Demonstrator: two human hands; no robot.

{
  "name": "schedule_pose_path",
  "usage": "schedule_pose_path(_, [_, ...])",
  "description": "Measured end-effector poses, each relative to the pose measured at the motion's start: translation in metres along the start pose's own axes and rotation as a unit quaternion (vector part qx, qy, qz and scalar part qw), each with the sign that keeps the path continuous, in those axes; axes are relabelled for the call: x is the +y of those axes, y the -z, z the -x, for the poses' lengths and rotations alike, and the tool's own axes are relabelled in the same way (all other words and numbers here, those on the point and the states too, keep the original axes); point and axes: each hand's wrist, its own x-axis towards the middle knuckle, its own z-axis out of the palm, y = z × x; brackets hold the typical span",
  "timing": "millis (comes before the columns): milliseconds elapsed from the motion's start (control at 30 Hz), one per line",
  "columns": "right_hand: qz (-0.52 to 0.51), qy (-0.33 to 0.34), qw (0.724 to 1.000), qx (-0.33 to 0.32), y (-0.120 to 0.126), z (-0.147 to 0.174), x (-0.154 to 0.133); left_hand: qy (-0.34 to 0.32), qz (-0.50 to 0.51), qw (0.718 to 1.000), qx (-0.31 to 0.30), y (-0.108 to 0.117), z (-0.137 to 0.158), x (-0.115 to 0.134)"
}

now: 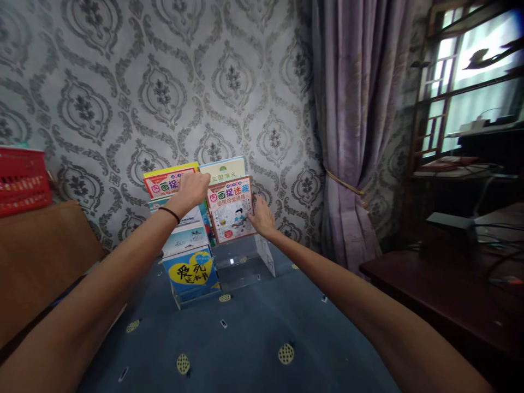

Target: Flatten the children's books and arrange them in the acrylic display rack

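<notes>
Between my hands a picture book [231,210] with a white and red cover stands in the right column of a clear tiered book rack [266,256]. My right hand [263,217] grips its right edge, thumb on the front cover. At its upper left corner my left hand [194,188] is closed, its fingertips partly hidden. Behind it a cream book [225,168] rises higher. In the left column a yellow-edged book [161,183] is at the back, partly covered by my left hand. Below it are pale blue books [186,238] and, at the front, a blue book with a yellow heart [192,274].
The rack stands on a dark blue patterned cloth [245,338] against a wallpapered wall [164,98]. At left a red basket [22,180] sits on a brown box [45,251]. A purple curtain [356,136] and a dark wooden table [442,295] are to the right.
</notes>
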Motion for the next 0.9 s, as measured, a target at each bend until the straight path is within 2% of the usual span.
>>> schedule_pose_path(100, [-0.017, 0.013, 1.0, 0.011, -0.002, 0.001, 0.003, -0.039, -0.008, 0.998, 0.05, -0.008, 0.009, 0.003])
schedule_pose_path(267, [-0.013, 0.002, 1.0, 0.0, 0.0, 0.004, 0.003, -0.207, -0.032, 0.973, 0.093, -0.033, 0.026, 0.02])
schedule_pose_path(333, [-0.008, -0.001, 1.0, -0.004, 0.002, 0.005, 0.003, -0.243, -0.052, 0.963, 0.108, -0.043, 0.029, 0.026])
schedule_pose_path(633, [-0.005, 0.072, 0.997, 0.003, 0.005, 0.012, 0.009, -0.237, -0.078, 0.959, 0.132, -0.059, 0.032, 0.028])
schedule_pose_path(900, [-0.014, 0.082, 0.996, -0.006, 0.004, 0.014, 0.014, -0.229, -0.069, 0.964, 0.117, -0.059, 0.034, 0.028])
